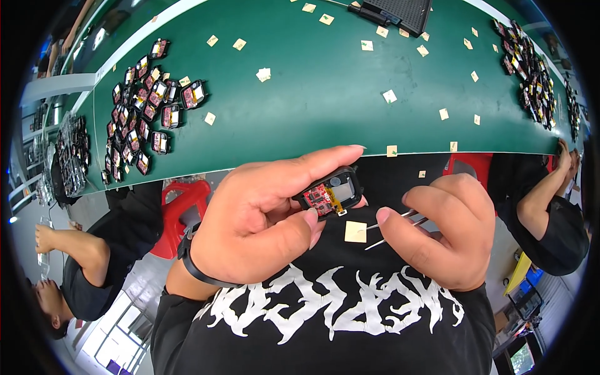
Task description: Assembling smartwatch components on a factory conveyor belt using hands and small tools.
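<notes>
My left hand [262,215] grips a small black device housing [349,179] between thumb and fingers. The housing's open side shows a red circuit board [319,200], a yellow flex strip and a silver-grey block. My right hand [447,228] pinches a pair of metal tweezers [395,220], which point left. A cream square piece [355,232] is by the tweezer tips, just below the housing; one tip seems to overlap its edge. Whether the tweezers hold it I cannot tell. Both hands are in front of my black shirt, near the table's edge.
Similar housings [139,103] lie piled at the left of the green table [300,94], with another pile [531,81] at the far right. Cream squares [390,96] are scattered across it. A black tray-like object [397,14] sits at the back. People [106,250] work on both sides.
</notes>
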{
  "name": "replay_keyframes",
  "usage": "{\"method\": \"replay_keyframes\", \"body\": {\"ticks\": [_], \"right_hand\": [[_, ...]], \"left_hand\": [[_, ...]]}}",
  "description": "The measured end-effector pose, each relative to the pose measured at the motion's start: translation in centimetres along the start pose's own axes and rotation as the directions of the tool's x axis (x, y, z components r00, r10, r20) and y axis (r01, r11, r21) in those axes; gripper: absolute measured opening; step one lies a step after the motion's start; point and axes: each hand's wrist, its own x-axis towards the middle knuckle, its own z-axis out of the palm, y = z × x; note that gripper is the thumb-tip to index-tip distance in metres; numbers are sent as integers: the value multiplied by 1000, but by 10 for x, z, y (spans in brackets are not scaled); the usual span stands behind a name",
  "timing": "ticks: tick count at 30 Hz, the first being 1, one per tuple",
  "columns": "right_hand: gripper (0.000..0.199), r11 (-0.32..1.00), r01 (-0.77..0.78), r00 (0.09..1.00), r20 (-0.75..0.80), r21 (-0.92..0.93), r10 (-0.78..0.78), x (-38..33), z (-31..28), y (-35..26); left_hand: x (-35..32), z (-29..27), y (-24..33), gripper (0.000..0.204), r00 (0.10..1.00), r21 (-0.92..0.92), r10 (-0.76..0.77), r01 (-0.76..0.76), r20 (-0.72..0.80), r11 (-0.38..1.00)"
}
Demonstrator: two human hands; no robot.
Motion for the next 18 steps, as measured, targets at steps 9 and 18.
{"method": "replay_keyframes", "body": {"ticks": [9,18], "right_hand": [[69,986,-64,992,96,-153,79,-9,-11,-10],[31,940,-190,977,147,284,153,-18,-2,-8]], "left_hand": [[-5,-3,-4,60,999,88,46,-49,29,995],[-11,-6,4,66,986,419,147,-164,74,893]]}}
